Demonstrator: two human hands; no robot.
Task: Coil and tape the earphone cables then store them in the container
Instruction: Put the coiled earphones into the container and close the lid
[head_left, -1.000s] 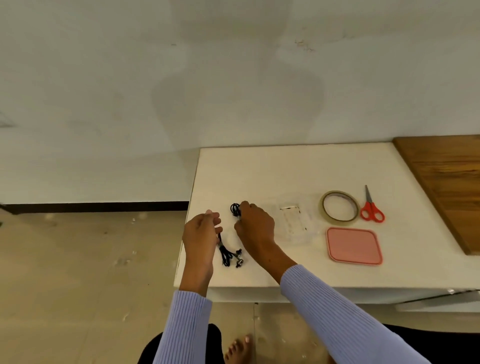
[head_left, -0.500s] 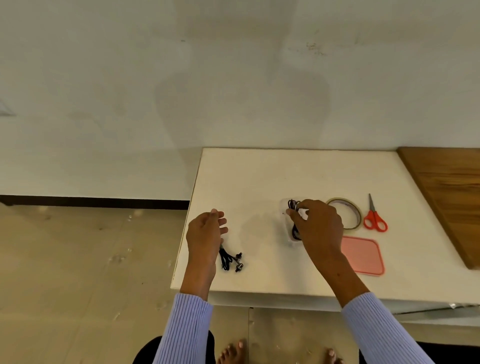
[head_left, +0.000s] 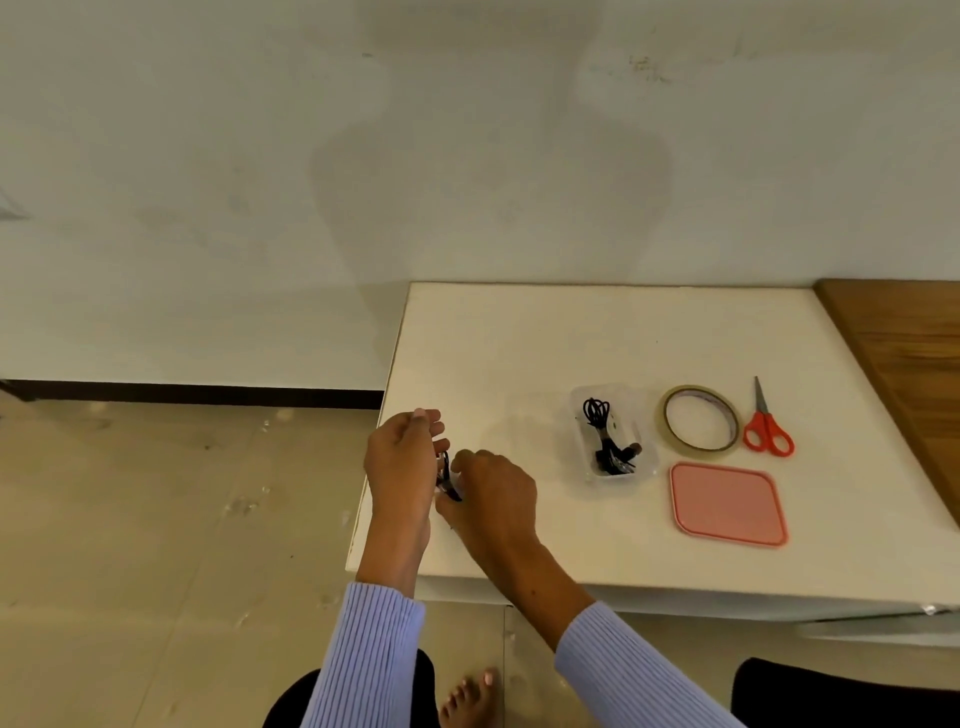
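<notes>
A clear plastic container (head_left: 644, 462) stands on the white table (head_left: 519, 353) with a coiled black earphone cable (head_left: 605, 436) lying inside it. Near the table's left front corner a second black earphone cable (head_left: 447, 478) shows between my two hands. My left hand (head_left: 402, 462) has its fingers curled beside the cable, and my right hand (head_left: 493, 499) grips its lower end. Most of that cable is hidden by the hands.
A roll of clear tape (head_left: 700, 423) lies right of the container, with red-handled scissors (head_left: 766, 428) beyond it. The pink lid (head_left: 727, 504) lies flat in front of the tape. A wooden surface (head_left: 909, 353) borders the table on the right.
My right hand left the first coiled cable in the container, then came back left to the second cable by my left hand.
</notes>
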